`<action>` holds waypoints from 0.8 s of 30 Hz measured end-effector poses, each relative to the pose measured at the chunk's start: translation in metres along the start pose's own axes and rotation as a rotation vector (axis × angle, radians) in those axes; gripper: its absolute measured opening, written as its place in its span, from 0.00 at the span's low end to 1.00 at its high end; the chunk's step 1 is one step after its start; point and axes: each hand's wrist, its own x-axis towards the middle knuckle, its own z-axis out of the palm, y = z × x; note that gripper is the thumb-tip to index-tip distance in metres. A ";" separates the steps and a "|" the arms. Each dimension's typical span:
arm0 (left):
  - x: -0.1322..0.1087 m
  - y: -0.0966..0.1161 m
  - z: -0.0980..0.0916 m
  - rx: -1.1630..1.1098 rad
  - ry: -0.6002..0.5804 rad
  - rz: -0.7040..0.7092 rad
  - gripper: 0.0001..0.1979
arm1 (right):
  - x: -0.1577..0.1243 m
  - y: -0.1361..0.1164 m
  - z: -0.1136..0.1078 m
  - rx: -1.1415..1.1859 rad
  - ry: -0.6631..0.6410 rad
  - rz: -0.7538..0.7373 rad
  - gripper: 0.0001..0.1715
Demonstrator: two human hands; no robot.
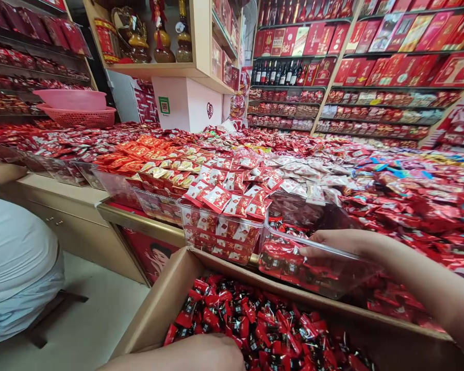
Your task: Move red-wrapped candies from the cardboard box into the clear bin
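Observation:
My left hand [212, 353] is down in a cardboard box [154, 309] at the bottom, resting on small red and black wrapped candies [263, 324]. Its fingers are out of sight, so whether it grips any candy does not show. At the right, my right hand [332, 245] reaches over the rim of a clear plastic bin [320, 278]. Partly seen through the plastic, its fingers stretch toward red and dark packets [282, 252] inside and look apart, with nothing visible between them. The box stands against the front of this bin.
Beside the bin, another clear bin [220, 234] is heaped with red and white packets [216, 198]. Many more sweets cover the counter behind. A person in a white shirt [19, 242] sits at the left. Pink baskets [77, 116] stand on the sweets; shelves [301, 87] line the back wall.

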 end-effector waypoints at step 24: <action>-0.005 0.008 -0.042 -1.463 0.379 0.173 0.19 | -0.010 0.010 -0.011 -0.207 0.197 -0.134 0.08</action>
